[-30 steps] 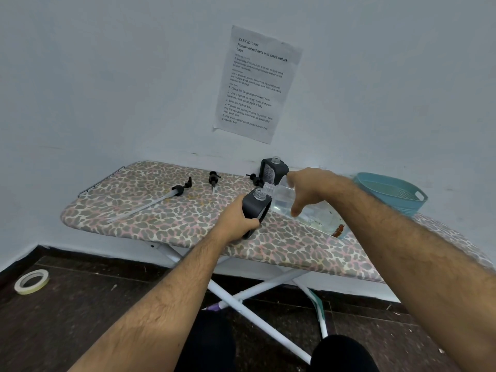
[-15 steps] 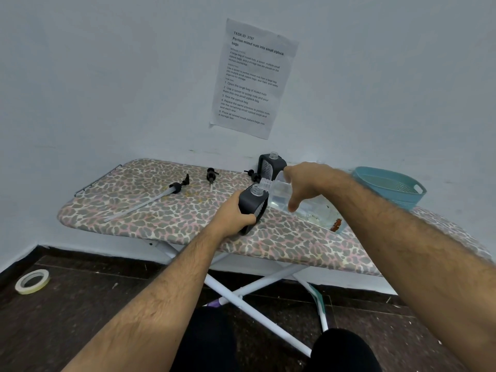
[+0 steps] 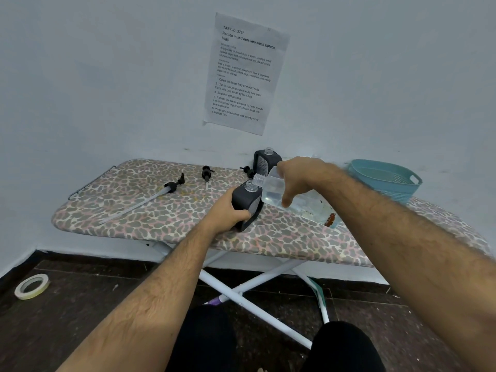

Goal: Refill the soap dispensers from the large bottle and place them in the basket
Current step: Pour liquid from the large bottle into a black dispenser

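Observation:
My left hand [image 3: 228, 210] grips a black soap dispenser [image 3: 245, 204] that stands uncapped on the leopard-print ironing board [image 3: 150, 208]. In my right hand [image 3: 300, 181] is the large clear bottle [image 3: 298, 204], tipped leftward so that its open neck sits right over the dispenser's mouth. Clear liquid lies in the bottle's lower part. A second black dispenser [image 3: 265, 162], also uncapped, stands behind near the wall. The teal basket [image 3: 386, 181] sits at the board's far right end.
Three black pump heads lie on the board: a long-tubed one [image 3: 171, 186] at the left, a short one [image 3: 207, 173] in the middle, and another [image 3: 248, 171] beside the rear dispenser. A tape roll [image 3: 31, 286] lies on the dark floor. A paper sheet [image 3: 243, 73] hangs on the wall.
My right hand has lowered and tipped the large bottle further, bringing its neck down to the dispenser's opening. The left hand stays on the dispenser.

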`<control>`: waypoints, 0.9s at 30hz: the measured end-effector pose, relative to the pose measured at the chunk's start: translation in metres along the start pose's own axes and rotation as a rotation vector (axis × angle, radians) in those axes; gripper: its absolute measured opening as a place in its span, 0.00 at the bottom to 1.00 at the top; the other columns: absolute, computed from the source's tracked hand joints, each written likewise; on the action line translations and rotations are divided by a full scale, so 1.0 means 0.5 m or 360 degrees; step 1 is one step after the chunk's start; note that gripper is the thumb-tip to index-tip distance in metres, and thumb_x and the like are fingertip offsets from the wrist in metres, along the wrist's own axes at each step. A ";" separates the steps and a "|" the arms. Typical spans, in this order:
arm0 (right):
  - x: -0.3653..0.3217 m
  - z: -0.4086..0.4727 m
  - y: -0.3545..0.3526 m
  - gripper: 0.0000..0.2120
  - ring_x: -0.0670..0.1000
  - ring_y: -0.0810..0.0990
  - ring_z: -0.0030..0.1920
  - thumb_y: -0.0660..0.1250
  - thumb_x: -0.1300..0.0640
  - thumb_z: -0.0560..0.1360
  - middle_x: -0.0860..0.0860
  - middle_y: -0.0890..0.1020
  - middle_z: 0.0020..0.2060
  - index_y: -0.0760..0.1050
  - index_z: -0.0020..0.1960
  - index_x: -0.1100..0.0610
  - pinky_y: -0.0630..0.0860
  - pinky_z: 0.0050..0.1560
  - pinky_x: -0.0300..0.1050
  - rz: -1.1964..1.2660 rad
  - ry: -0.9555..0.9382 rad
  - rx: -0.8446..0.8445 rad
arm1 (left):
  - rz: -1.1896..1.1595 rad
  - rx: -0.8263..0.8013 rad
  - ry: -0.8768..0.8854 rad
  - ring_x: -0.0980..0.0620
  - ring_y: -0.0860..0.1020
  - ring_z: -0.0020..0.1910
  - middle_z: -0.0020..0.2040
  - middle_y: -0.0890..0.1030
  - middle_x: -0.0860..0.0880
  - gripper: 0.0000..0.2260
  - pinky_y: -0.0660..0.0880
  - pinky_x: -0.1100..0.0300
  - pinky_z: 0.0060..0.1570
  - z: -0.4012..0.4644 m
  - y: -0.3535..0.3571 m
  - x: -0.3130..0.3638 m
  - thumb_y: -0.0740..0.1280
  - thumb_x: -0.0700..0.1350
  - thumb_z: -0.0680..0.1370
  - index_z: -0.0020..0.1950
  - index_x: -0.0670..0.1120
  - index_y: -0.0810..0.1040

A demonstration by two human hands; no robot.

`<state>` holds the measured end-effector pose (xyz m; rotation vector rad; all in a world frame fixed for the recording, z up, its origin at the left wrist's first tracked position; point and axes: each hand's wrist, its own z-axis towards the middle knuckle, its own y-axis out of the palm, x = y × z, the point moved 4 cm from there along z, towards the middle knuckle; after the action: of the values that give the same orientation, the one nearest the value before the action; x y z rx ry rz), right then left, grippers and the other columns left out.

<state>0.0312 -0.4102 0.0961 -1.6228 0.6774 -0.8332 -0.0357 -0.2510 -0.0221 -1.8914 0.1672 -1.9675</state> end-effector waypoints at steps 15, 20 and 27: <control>-0.008 0.001 -0.008 0.33 0.51 0.76 0.50 0.80 0.43 0.64 0.47 0.76 0.49 0.72 0.63 0.53 0.75 0.48 0.49 -0.0003 0.0000 -0.0014 | -0.0094 -0.0075 -0.0093 0.50 0.79 0.56 0.57 0.79 0.49 0.29 0.78 0.50 0.57 0.012 -0.009 -0.014 0.70 0.34 0.72 0.70 0.47 0.66; -0.009 0.004 -0.006 0.33 0.51 0.76 0.50 0.80 0.42 0.63 0.47 0.77 0.49 0.73 0.62 0.53 0.76 0.49 0.50 0.0006 0.0010 -0.0025 | -0.0119 -0.0102 -0.0106 0.48 0.78 0.57 0.58 0.79 0.47 0.29 0.76 0.45 0.60 0.012 -0.009 -0.014 0.70 0.36 0.70 0.69 0.49 0.66; -0.010 0.007 -0.004 0.33 0.52 0.77 0.49 0.80 0.43 0.63 0.48 0.78 0.49 0.73 0.61 0.54 0.77 0.49 0.50 0.0033 0.0027 -0.0035 | -0.0093 -0.0115 -0.0089 0.48 0.78 0.57 0.58 0.78 0.48 0.29 0.77 0.51 0.57 0.015 -0.012 -0.014 0.70 0.35 0.72 0.71 0.47 0.66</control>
<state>0.0311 -0.4037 0.0970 -1.6271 0.7166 -0.8278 -0.0298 -0.2416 -0.0261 -2.0161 0.1716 -1.9685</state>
